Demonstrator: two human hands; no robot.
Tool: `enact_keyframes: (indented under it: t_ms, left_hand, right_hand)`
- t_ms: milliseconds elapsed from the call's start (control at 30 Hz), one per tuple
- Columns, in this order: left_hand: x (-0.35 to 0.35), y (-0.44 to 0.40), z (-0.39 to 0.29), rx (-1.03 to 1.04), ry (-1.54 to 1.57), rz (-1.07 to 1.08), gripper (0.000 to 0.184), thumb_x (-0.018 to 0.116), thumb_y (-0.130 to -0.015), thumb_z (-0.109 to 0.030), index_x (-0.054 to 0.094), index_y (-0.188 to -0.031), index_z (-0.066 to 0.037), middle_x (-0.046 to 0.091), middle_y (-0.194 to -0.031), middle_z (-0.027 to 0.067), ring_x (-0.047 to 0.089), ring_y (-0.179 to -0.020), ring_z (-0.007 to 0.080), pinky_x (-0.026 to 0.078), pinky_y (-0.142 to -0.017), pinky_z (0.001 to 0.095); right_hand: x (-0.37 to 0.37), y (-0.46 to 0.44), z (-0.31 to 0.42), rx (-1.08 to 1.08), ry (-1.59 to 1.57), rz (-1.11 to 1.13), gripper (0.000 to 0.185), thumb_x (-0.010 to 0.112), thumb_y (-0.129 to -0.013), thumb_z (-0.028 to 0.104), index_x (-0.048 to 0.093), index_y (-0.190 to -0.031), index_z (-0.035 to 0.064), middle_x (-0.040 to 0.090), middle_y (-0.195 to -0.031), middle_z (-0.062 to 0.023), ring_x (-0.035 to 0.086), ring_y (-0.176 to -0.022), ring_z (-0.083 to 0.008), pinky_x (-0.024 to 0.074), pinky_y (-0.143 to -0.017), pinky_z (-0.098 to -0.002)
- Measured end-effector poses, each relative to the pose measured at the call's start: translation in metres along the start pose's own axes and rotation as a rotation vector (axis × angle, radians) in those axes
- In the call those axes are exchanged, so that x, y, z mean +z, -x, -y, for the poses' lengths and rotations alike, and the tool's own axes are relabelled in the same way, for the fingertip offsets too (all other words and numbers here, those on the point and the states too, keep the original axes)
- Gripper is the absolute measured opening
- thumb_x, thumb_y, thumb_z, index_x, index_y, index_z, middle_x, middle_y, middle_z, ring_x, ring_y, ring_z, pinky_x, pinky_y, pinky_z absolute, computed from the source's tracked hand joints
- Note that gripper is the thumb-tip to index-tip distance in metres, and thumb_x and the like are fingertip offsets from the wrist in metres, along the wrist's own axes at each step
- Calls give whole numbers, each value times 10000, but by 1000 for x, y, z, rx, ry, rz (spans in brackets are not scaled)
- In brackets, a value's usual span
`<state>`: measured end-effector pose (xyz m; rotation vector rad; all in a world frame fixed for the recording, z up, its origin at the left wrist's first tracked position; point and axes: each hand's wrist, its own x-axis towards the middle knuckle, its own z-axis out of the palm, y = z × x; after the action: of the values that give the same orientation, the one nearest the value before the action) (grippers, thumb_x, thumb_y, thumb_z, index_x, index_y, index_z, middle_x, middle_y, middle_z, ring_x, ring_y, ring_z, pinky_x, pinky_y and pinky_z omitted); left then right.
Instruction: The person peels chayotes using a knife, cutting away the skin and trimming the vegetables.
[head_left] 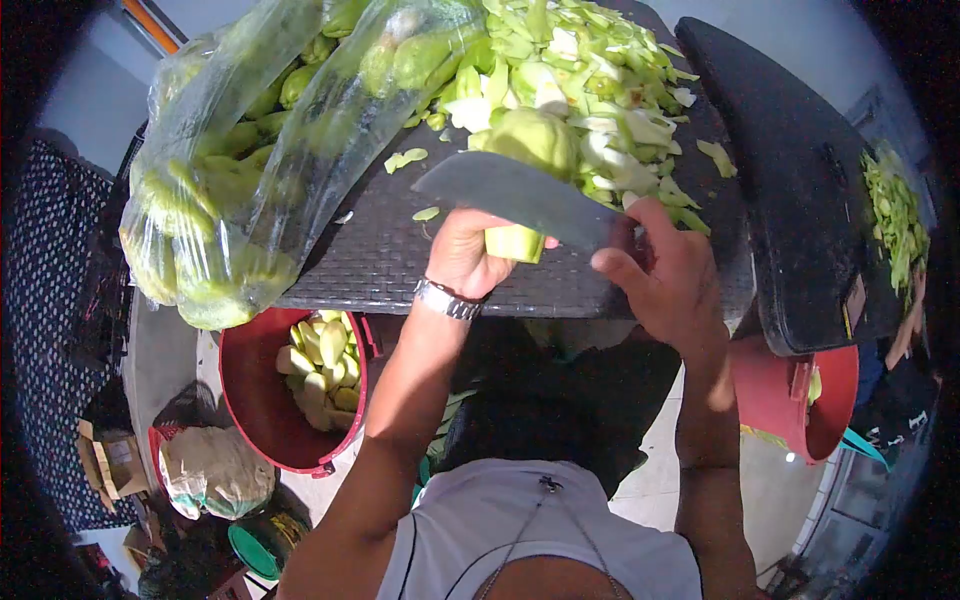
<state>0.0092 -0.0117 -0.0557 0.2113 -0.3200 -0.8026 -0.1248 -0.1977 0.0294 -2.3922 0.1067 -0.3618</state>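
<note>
A peeled pale-green chayote [515, 244] is in my left hand [468, 252], whose fingers are wrapped round it and partly hidden by the blade. My right hand [668, 268] is closed on the handle of a broad, dark-bladed knife [530, 190]. The blade points left and passes just above the chayote; whether it touches cannot be made out. Beyond the blade, a larger green chayote [535, 140] lies against a heap of peelings [620, 90] on the dark woven-pattern table [400, 245]. Both hands are over the table's near edge.
A clear plastic bag [290, 190] full of chayotes hangs over the table's left edge. Below stands a red bucket [238, 390] with peeled pieces. Another red bucket [775, 385] is at right, beside a black chair back [800, 190]. Farther right are more peelings [890, 205] and another person's arm [908, 325].
</note>
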Motion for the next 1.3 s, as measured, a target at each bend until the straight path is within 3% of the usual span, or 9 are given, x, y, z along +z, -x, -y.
enact_keyframes:
  t_ms: [67,233,267,400,500,600,767,900,1300]
  left_hand:
    - [-9,3,9,6,26,-38,483,704,-824,11,549,-1282,15,660,-1191,202,689,-1064,367,621,-844,560]
    - [-2,6,22,10,-98,-194,543,820,-840,-153,562,-1300,-24,670,-1223,154,689,-1088,293,582,-966,432]
    - [3,7,24,16,-316,-173,751,863,-816,-257,472,-1422,-47,620,-1321,144,652,-1162,272,560,-998,413]
    - [32,1,30,75,-521,-122,1046,882,-795,-303,221,-1579,-93,470,-1485,126,550,-1296,235,502,-1070,405]
    - [24,1,37,81,-464,-146,651,661,-988,-318,359,-1529,-119,540,-1445,126,629,-1200,267,522,-1050,423]
    - [10,-4,36,-20,-229,-153,691,707,-951,-218,343,-1533,-139,534,-1430,137,639,-1176,275,551,-1010,416]
    - [42,13,30,53,-645,-188,1073,890,-653,26,289,-1533,-99,546,-1331,79,584,-1200,235,544,-992,414]
    - [44,10,32,81,-676,-213,1120,867,-545,66,336,-1515,-110,510,-1345,61,558,-1176,215,540,-944,367]
    - [42,9,18,57,-787,-236,1132,807,-474,107,367,-1498,-92,537,-1263,41,541,-1173,184,529,-953,371]
  right_hand:
    - [2,-2,3,-51,78,-4,606,697,-847,658,552,-864,70,626,-620,-79,694,-600,-309,531,-562,-434]
    - [5,-3,0,-138,202,18,672,671,-802,742,542,-845,83,607,-595,-54,683,-567,-306,535,-541,-430]
    - [5,-3,0,-141,209,33,686,664,-795,757,545,-849,83,606,-591,-52,681,-560,-307,535,-535,-428]
    - [6,-3,-2,-225,236,-5,715,640,-781,791,555,-858,86,597,-577,-44,673,-541,-312,538,-531,-436]
    - [5,-3,-4,-272,250,0,713,647,-772,792,563,-861,89,598,-578,-42,673,-538,-306,537,-533,-440]
    - [3,-5,-9,-285,240,15,695,680,-754,776,570,-850,96,610,-595,-38,676,-550,-296,536,-540,-433]
    - [-8,-19,-35,-219,125,51,656,744,-723,729,584,-833,103,645,-638,-41,683,-582,-289,536,-561,-415]
    - [-7,-17,-38,-313,235,57,630,766,-734,686,596,-845,89,662,-666,-56,684,-594,-303,535,-572,-410]
    - [-3,-39,-66,-231,205,107,611,716,-814,657,640,-927,61,670,-725,-132,687,-709,-392,536,-659,-467]
